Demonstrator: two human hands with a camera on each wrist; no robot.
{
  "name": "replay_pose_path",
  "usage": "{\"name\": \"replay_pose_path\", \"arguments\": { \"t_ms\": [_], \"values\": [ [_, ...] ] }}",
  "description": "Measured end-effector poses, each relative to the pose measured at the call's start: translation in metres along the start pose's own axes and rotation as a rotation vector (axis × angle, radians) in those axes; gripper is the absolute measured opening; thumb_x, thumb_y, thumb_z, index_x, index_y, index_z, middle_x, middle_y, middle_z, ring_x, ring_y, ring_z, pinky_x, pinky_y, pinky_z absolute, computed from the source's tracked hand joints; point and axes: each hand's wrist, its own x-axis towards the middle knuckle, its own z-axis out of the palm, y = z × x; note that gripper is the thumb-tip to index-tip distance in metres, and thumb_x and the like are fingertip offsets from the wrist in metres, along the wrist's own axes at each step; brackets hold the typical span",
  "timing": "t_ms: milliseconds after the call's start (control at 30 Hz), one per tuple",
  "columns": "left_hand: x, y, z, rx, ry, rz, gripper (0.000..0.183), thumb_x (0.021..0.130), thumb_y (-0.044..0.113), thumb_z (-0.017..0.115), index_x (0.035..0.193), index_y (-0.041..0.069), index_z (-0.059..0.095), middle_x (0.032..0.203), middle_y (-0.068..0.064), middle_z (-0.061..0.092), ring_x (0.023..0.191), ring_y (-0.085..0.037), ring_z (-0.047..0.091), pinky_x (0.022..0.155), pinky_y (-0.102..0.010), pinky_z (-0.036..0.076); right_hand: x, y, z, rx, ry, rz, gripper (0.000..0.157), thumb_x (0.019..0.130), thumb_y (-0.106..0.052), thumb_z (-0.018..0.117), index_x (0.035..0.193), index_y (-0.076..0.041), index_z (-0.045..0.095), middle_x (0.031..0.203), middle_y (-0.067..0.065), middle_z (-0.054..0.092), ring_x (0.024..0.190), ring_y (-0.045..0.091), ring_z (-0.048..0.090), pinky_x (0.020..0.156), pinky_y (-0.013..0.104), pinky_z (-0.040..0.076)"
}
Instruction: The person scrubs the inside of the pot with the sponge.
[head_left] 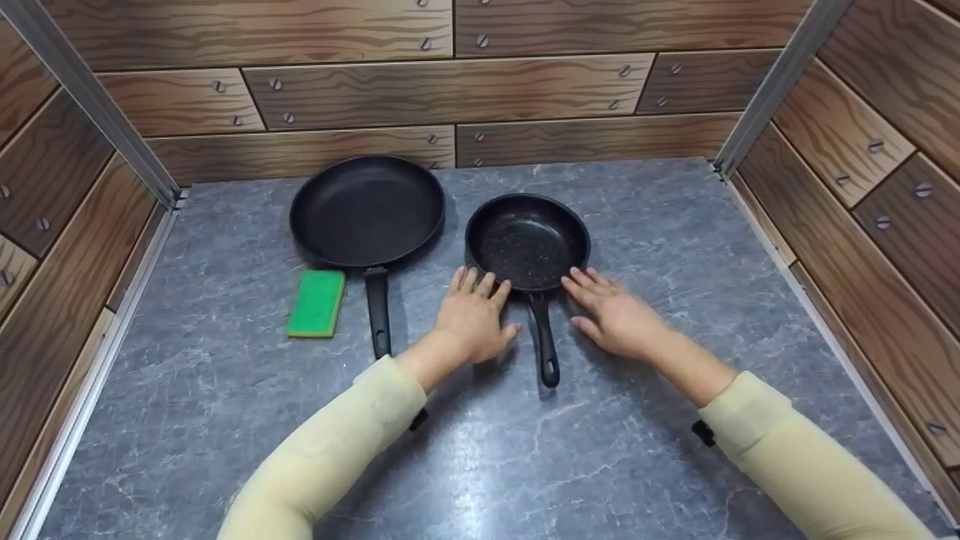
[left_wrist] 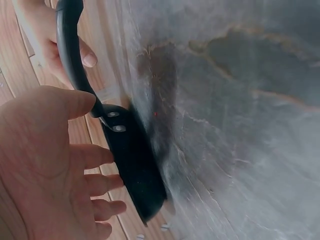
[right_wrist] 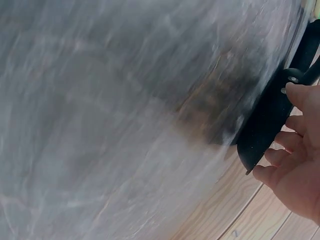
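Observation:
A small black frying pan [head_left: 529, 240] sits upright on the grey marbled surface, its handle pointing toward the person. My left hand [head_left: 474, 319] is at the pan's near left edge, fingers spread and fairly straight, fingertips at the rim. On the other side of the handle, my right hand [head_left: 619, 315] reaches the near right edge with extended fingers. Both wrist views show the pan's dark side wall [left_wrist: 135, 160] by the fingertips; exact contact is hard to tell. A larger black frying pan [head_left: 367, 210] stands to the left, its handle also toward the person.
A green and yellow sponge [head_left: 316, 304] lies left of the large pan's handle. Wood-patterned panels [head_left: 450, 90] wall in the back and both sides, with metal posts [head_left: 765, 90] at the corners. The marbled surface [head_left: 510, 465] extends in front of the pans.

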Motion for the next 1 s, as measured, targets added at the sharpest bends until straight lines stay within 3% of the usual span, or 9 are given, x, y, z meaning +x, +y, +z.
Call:
{"name": "replay_pose_path", "arguments": {
  "t_ms": [600, 1000],
  "values": [
    [-0.05, -0.007, 0.009, -0.021, 0.048, -0.004, 0.079, 0.106, 0.064, 0.043, 0.167, 0.014, 0.037, 0.169, -0.016, 0.036, 0.157, -0.044, 0.027, 0.129, -0.055, 0.011, -0.01, -0.032, 0.006, 0.018, -0.028, -0.046, 0.069, 0.105, -0.029, 0.066, 0.163, -0.004, 0.04, 0.169, 0.02, 0.033, 0.154, 0.046, 0.031, 0.122, 0.063, 0.028],
    [-0.075, -0.013, 0.014, -0.074, 0.073, -0.001, 0.077, 0.106, 0.063, 0.045, 0.165, 0.012, 0.041, 0.168, -0.018, 0.038, 0.155, -0.046, 0.03, 0.128, -0.056, 0.014, -0.014, -0.049, 0.008, 0.035, -0.034, -0.069, 0.068, 0.105, -0.03, 0.067, 0.163, -0.006, 0.041, 0.169, 0.018, 0.033, 0.154, 0.045, 0.031, 0.12, 0.066, 0.028]
  ]
}}
